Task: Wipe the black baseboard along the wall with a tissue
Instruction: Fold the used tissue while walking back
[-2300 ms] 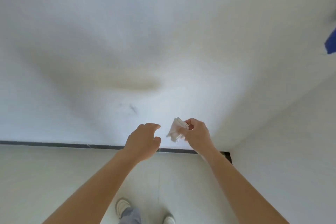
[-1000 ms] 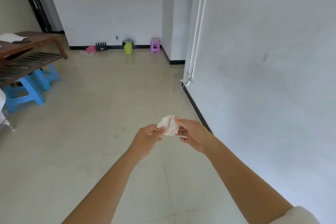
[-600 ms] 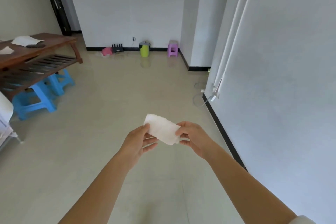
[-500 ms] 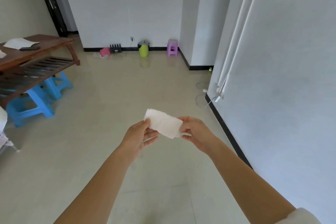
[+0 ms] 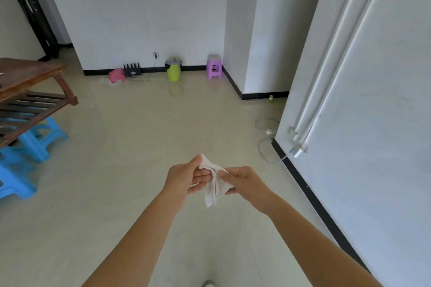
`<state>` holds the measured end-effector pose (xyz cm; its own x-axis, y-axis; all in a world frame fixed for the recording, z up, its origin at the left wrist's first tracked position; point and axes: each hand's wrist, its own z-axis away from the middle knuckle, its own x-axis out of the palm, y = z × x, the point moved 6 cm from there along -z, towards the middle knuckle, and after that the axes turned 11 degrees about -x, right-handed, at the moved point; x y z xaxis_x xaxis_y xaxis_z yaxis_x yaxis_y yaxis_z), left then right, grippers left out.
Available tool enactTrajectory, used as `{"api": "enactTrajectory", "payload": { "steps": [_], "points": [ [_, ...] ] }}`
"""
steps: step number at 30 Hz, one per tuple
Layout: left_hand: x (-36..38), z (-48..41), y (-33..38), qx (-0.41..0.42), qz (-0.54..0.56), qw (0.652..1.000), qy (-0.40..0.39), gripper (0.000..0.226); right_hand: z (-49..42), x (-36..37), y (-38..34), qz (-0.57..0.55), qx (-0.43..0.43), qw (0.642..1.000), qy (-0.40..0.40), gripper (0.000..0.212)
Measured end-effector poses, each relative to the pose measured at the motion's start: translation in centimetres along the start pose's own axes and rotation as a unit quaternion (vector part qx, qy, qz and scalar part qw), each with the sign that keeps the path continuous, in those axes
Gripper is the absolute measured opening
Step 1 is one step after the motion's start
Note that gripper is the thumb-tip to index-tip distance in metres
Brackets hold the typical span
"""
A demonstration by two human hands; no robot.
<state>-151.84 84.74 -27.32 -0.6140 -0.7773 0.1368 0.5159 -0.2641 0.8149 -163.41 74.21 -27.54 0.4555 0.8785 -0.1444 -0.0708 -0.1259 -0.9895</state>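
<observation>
Person is standing out on the floor, working the tissue [image 5: 214, 187] with both hands in front of the body, apart from the wall [image 5: 377, 147]. The left hand [image 5: 185, 177] is pinching the tissue's upper corner between thumb and fingers. The right hand [image 5: 245, 182] is gripping the other side with curled fingers, and the sheet is bunching and hanging down between the two. Judgement: the tissue is being folded or readied, and no wiping contact is happening yet. The black baseboard [image 5: 310, 196] is running along the foot of the right-hand wall, near the right forearm, with neither hand nor tissue touching it. Remaining, as I am reading it: getting down low, bringing the tissue to the strip, wiping along its length. Whether any stretch is already clean is not showing, as no dust or streaks are resolving on the black surface. The right fingertips are hiding behind the tissue. The near end of the baseboard is passing behind the right arm. A white cable [image 5: 263, 149] is lying on the floor beside the strip farther along, its ends unclear.
</observation>
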Motion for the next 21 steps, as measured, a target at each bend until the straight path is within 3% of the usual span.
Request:
{"api": "enactTrajectory", "payload": {
  "steps": [3,8,12,16,19,21],
  "points": [
    [-0.7,-8.0,4.4,0.003,-0.013,1.000,0.000,0.032,-9.7,-1.6,1.3,-0.012,0.007,1.000,-0.004,0.025],
    [-2.9,-20.5,12.3,-0.019,-0.031,0.999,0.022,0.025,-26.9,-4.8,1.0,0.036,0.041,0.996,0.069,0.021],
    [-5.5,-29.9,19.7,-0.037,-0.100,0.993,0.043,0.013,-39.9,-5.6,-2.5,0.068,0.015,0.997,0.039,0.029],
    [-7.9,-41.1,28.1,-0.012,-0.137,0.987,0.082,0.021,-54.1,-6.6,-4.7,0.093,-0.001,0.995,0.031,0.029],
    [-8.6,-50.3,35.1,0.007,-0.091,0.994,0.060,0.023,-64.9,-8.0,-6.1,-0.020,-0.017,1.000,0.015,0.009],
    [-8.7,-56.0,40.2,0.028,-0.065,0.997,0.037,0.026,-71.6,-8.8,-6.6,-0.097,-0.023,0.995,0.012,0.015]
  ]
}}
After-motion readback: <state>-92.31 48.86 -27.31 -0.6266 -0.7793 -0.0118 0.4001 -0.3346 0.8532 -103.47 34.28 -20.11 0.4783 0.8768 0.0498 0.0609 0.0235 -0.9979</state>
